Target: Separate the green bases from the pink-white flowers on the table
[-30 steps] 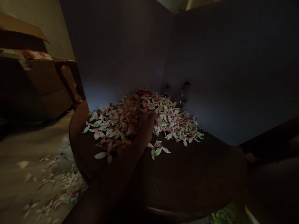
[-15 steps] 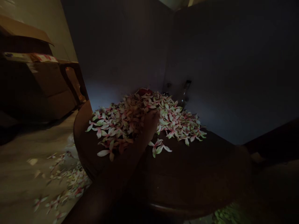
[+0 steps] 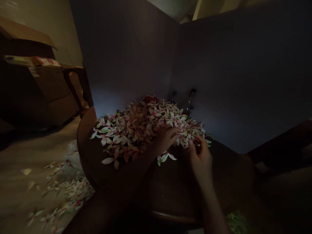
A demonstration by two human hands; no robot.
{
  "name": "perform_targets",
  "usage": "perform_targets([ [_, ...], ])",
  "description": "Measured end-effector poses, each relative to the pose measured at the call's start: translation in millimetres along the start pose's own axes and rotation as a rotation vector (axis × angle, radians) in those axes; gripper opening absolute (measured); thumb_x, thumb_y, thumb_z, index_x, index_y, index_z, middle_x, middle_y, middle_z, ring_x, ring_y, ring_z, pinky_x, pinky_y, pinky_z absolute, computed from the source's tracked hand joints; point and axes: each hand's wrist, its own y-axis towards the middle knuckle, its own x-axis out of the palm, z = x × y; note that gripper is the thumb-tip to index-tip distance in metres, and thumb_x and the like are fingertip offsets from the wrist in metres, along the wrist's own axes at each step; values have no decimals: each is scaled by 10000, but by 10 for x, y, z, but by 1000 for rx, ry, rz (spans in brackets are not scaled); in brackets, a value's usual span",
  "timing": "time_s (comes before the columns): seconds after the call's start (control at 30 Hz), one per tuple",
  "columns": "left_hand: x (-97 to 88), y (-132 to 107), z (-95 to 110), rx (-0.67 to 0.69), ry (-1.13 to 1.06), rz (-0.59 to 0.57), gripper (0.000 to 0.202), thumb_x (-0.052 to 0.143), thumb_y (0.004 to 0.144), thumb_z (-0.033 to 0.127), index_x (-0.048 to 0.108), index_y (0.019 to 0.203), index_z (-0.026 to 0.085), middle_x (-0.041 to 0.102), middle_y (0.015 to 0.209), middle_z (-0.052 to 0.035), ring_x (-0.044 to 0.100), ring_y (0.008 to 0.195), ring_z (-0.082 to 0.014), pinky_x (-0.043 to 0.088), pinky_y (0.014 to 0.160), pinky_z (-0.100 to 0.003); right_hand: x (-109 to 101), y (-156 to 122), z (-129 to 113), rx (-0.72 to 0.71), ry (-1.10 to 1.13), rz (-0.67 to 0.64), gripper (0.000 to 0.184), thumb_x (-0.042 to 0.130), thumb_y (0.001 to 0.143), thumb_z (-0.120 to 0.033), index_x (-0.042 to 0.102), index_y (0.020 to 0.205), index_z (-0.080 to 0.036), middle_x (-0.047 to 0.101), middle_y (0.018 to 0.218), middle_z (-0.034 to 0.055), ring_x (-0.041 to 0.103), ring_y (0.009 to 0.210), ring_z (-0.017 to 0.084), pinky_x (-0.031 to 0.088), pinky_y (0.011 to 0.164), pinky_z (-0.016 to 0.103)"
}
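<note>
A broad heap of white-and-pink flowers with green-tinged petals [image 3: 136,125] covers the back of a dark round wooden table [image 3: 175,195]. My left hand [image 3: 168,138] reaches over the front right of the heap, its thumb and fingers pinched around a flower that the dim light partly hides. Close by on the right is my right hand [image 3: 201,156], with curved fingers and the thumb apart from the forefinger, right beside the heap's edge. Below my left hand, a loose flower [image 3: 168,156] lies on the table.
Grey panels [image 3: 131,58] meet in a corner behind the heap. A small glass bottle [image 3: 189,102] stands against them. More flowers [image 3: 75,191] and a clear plastic bag [image 3: 73,156] are on the floor at left, near a cardboard box [image 3: 56,84]. Something green [image 3: 236,222] shows low at right.
My left hand has moved right and a little nearer across the heap. My right hand has come into view from below, beside it. The view has shifted slightly.
</note>
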Motion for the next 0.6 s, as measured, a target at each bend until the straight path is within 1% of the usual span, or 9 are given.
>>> perform_targets([
  [0.07, 26, -29, 38, 82, 1, -70, 131, 617, 934, 286, 687, 986, 189, 718, 986, -42, 638, 989, -173, 488, 895, -279, 45, 253, 75, 48, 58, -59, 430, 586, 884, -545, 651, 1125, -195, 701, 992, 74, 645, 828, 214, 507, 773, 350],
  [0.13, 43, -49, 61, 143, -1, -100, 143, 605, 940, 279, 686, 1000, 177, 717, 994, -51, 628, 1009, -178, 486, 907, -281, 26, 319, 125, 43, 83, -96, 380, 606, 875, -534, 675, 1032, -195, 702, 925, 58, 640, 799, 203, 499, 752, 328],
  [0.2, 56, -63, 70, 179, 5, -115, 158, 582, 953, 282, 684, 1007, 174, 712, 997, -56, 624, 1021, -179, 486, 916, -286, -26, 271, 157, 29, 88, -91, 354, 624, 868, -517, 671, 1008, -196, 699, 909, 51, 640, 806, 201, 496, 754, 321],
  [0.33, 94, -94, 86, 204, 47, -157, 182, 548, 971, 297, 693, 1011, 195, 704, 970, -55, 629, 1009, -176, 492, 913, -293, -102, 159, 204, 30, 86, -140, 388, 660, 847, -500, 658, 1096, -204, 703, 952, 52, 648, 853, 207, 495, 787, 327],
  [0.4, 118, -112, 118, 225, 40, -180, 185, 567, 961, 320, 694, 1015, 198, 710, 968, -54, 639, 1010, -178, 496, 921, -297, -122, 152, 226, 11, 92, -181, 333, 647, 862, -479, 676, 1043, -202, 698, 915, 40, 639, 821, 195, 490, 780, 320],
  [0.43, 127, -119, 140, 235, 19, -188, 194, 581, 952, 335, 688, 1040, 199, 716, 1003, -55, 643, 1035, -180, 494, 941, -299, -140, 150, 235, 5, 103, -171, 306, 638, 869, -469, 682, 1002, -197, 692, 892, 34, 632, 803, 187, 488, 773, 315],
  [0.5, 135, -128, 182, 235, -34, -180, 246, 603, 938, 363, 664, 1116, 205, 716, 1112, -60, 643, 1096, -179, 487, 984, -299, -215, 109, 250, 29, 133, -95, 286, 632, 868, -460, 683, 944, -189, 680, 867, 30, 617, 785, 177, 488, 757, 307],
  [0.53, 133, -127, 195, 220, -45, -158, 268, 603, 938, 371, 651, 1145, 208, 712, 1147, -61, 644, 1109, -178, 486, 991, -299, -278, 56, 257, 60, 141, -28, 288, 644, 853, -463, 682, 933, -188, 675, 868, 31, 611, 784, 176, 491, 747, 306],
  [0.6, 118, -115, 185, 165, -13, -86, 263, 583, 952, 372, 645, 1147, 207, 718, 1124, -61, 664, 1060, -171, 503, 945, -291, -454, -140, 270, 149, 131, 149, 302, 683, 802, -471, 682, 916, -191, 670, 875, 39, 608, 788, 184, 503, 726, 318],
])
